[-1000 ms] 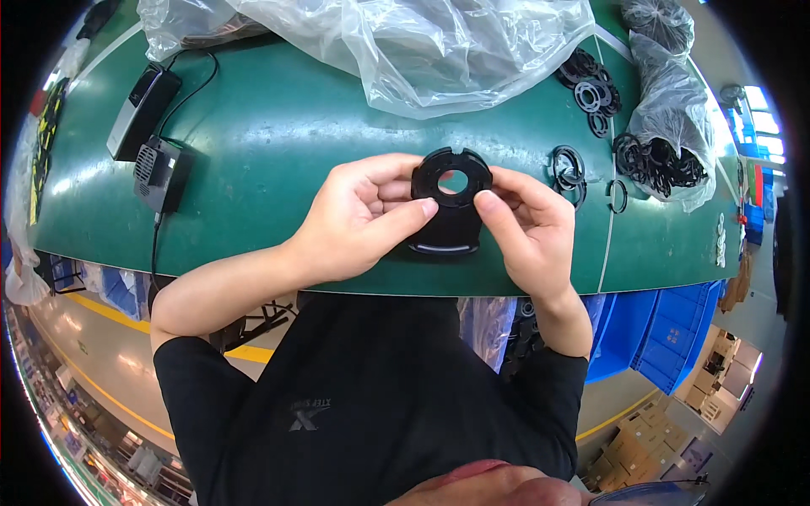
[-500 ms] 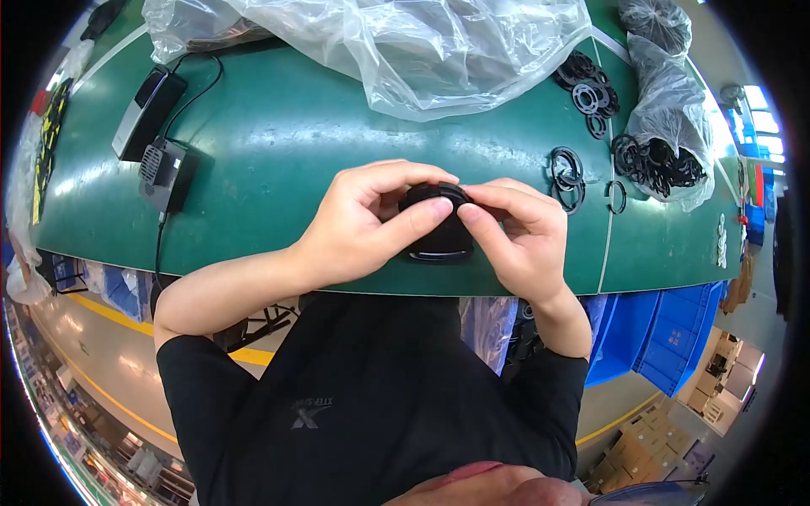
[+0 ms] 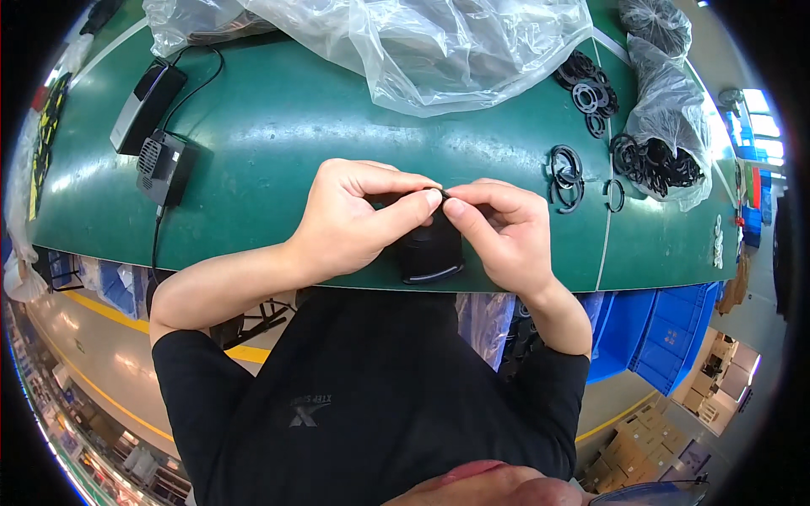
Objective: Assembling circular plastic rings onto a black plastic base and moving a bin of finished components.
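A black, rounded, cup-like part [image 3: 431, 251] is at the near side of the green table, with a shiny curved rim facing me. My left hand [image 3: 354, 218] pinches its far edge between thumb and forefinger. Beside it, my right hand [image 3: 504, 229] also pinches at that edge, the thumb and fingertips close to the left ones. Whatever small piece may be between the fingertips is too dark to make out. My fingers hide the part's upper side.
Loose black rings [image 3: 567, 179] lie right of my hands, near a clear bag of black rings [image 3: 666, 164]. More flat black rings [image 3: 591, 97] are piled behind. A large plastic bag [image 3: 439, 59] covers the far side. Two black-and-grey devices [image 3: 162, 167] with cables stand left.
Both hands have shifted slightly left, and their fingertips have come closer together. The black part has tilted, its shiny rim now lower and nearer me.
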